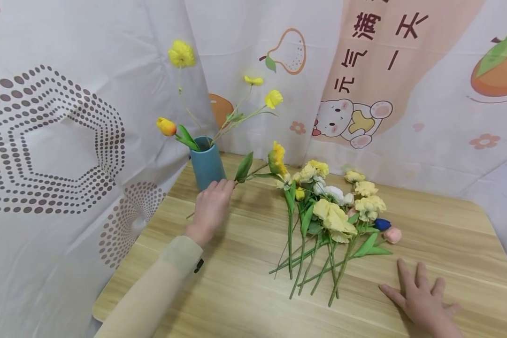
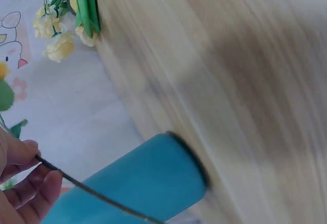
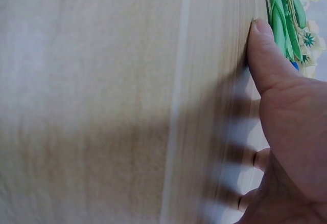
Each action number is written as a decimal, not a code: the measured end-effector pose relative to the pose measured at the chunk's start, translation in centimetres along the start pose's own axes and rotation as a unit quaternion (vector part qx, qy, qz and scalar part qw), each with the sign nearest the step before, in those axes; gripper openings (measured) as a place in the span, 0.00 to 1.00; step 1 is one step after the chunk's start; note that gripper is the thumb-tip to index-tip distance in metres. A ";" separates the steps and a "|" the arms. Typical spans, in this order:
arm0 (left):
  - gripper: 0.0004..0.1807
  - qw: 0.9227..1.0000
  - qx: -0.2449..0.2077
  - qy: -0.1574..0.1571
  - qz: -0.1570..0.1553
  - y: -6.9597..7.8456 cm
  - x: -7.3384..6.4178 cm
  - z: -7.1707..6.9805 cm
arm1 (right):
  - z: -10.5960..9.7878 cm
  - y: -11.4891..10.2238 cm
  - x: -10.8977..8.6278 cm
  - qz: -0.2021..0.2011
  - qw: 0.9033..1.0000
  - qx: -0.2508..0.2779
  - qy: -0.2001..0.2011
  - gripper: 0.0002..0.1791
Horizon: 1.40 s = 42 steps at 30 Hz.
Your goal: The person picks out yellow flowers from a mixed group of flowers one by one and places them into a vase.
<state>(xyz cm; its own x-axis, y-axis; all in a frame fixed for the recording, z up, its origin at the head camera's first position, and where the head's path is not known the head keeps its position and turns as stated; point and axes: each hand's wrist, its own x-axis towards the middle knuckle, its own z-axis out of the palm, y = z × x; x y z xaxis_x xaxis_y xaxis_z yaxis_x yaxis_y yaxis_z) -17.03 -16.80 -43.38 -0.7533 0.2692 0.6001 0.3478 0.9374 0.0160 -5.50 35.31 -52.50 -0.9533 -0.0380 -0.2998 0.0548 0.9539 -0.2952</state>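
Observation:
My left hand (image 1: 213, 204) pinches the stem (image 2: 97, 194) of a yellow artificial flower (image 1: 277, 159) with green leaves. Its bloom points right, toward the pile, and the bare stem end sticks out to the lower left. Just behind that hand stands a blue vase (image 1: 208, 166), upright on the table; the stem crosses in front of it in the left wrist view. In the vase are an orange-yellow tulip (image 1: 166, 126) and thin stems with yellow blooms (image 1: 181, 54). With fingers spread, my right hand (image 1: 424, 300) rests at the table's right front, holding nothing.
A pile of artificial flowers (image 1: 331, 218) lies mid-table, pale yellow and white blooms toward the back, stems toward the front. A blue tulip (image 1: 382, 224) and a pink bloom (image 1: 392, 235) lie at its right edge. Printed curtains (image 1: 245, 28) hang behind the wooden table (image 1: 236, 281).

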 end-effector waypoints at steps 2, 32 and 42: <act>0.09 0.999 0.022 0.023 0.033 0.2 0.3 -0.3 | 0.0 0.0 0.0 0.000 1.000 0.000 0.001 0.56; 0.08 0.957 -0.050 0.225 0.177 1.4 7.7 -5.4 | -0.2 -0.2 -0.1 0.004 1.000 -0.003 -0.004 0.56; 0.09 0.952 -0.164 0.259 0.020 -2.1 8.3 -3.8 | 0.0 -0.2 -0.2 0.005 1.000 -0.005 0.002 0.56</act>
<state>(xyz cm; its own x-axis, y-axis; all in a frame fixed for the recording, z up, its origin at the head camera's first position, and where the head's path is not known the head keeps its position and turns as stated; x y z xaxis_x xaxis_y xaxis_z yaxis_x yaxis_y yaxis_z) -21.86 -17.43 -35.41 -0.3892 0.0798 0.9177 0.5897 0.7869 0.1817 -5.37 35.17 -52.39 -0.9540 -0.0267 -0.2986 0.0618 0.9571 -0.2832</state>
